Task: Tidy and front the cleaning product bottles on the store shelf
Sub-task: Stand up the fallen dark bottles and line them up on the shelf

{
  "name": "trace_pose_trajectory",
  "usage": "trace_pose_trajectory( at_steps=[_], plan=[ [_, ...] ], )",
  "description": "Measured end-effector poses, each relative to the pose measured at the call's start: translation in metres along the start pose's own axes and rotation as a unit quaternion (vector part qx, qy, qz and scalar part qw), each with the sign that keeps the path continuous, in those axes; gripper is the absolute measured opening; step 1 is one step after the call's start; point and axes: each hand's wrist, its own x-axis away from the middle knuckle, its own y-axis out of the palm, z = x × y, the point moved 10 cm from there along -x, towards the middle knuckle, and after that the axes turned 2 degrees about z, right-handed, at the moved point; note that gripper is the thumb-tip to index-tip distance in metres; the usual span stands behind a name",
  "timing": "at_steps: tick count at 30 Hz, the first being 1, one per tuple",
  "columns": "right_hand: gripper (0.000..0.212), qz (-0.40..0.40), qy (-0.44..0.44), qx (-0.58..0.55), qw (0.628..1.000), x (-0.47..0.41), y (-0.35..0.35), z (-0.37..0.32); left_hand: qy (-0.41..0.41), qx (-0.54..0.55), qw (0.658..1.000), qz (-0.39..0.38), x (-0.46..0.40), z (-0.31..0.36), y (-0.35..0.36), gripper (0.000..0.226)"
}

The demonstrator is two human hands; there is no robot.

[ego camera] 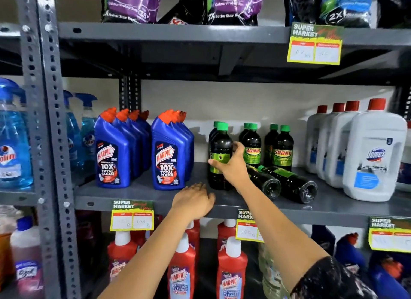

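On the middle shelf [142, 195], my right hand [230, 165] grips an upright dark bottle with a green cap [220, 152] around its green label, near the shelf front. My left hand [193, 201] rests flat on the shelf edge, fingers spread, holding nothing. Two dark bottles [289, 183] lie on their sides just right of my right forearm, bases towards me. Behind them, upright Sunny bottles [282, 149] stand in short rows. Blue Harpic bottles [168, 152] form two rows at the left. White Domex bottles [373, 152] stand at the right.
Blue spray bottles [86, 129] stand at the far left, past a grey slotted upright [46, 143]. Detergent pouches [131, 5] fill the top shelf. Red Harpic bottles [231, 267] sit on the lower shelf. Price tags [132, 215] hang from the shelf edges.
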Motion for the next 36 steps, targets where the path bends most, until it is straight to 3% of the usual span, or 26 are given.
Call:
trace_pose_trajectory(
  at_steps=[2,5,7,10,16,20,24,32,36],
  plan=[
    [0.103,0.028,-0.026,0.066,0.997,-0.012,-0.016,-0.023,0.001,0.001,1.000,-0.021,-0.002,0.000,0.005,0.062],
    [0.081,0.084,-0.069,0.206,0.972,-0.050,-0.040,-0.079,0.007,0.000,0.999,-0.033,-0.005,0.000,0.007,0.063],
    [0.063,0.056,-0.045,0.313,0.947,-0.075,-0.036,-0.108,0.007,0.004,0.999,-0.036,-0.005,0.000,0.007,0.063],
    [0.059,-0.020,-0.016,0.410,0.912,-0.091,-0.017,-0.117,0.013,-0.004,0.999,-0.037,-0.003,0.002,0.006,0.063],
    [0.040,-0.126,-0.021,0.284,0.950,-0.097,-0.004,-0.106,0.011,-0.001,0.999,-0.036,0.000,0.002,0.005,0.063],
    [0.024,-0.184,-0.025,0.249,0.951,-0.095,-0.006,-0.102,0.003,0.004,0.999,-0.048,-0.002,0.001,0.006,0.062],
    [0.025,-0.246,-0.004,0.152,0.957,-0.084,-0.013,-0.094,-0.004,-0.006,0.998,-0.060,-0.004,0.000,0.009,0.062],
    [0.027,-0.246,-0.042,0.161,0.955,-0.073,-0.013,-0.101,-0.005,0.000,0.996,-0.088,-0.005,-0.002,0.010,0.063],
    [0.029,-0.214,-0.069,0.214,0.951,-0.073,-0.015,-0.107,-0.026,-0.002,0.995,-0.099,-0.012,-0.003,0.003,0.080]
  ],
)
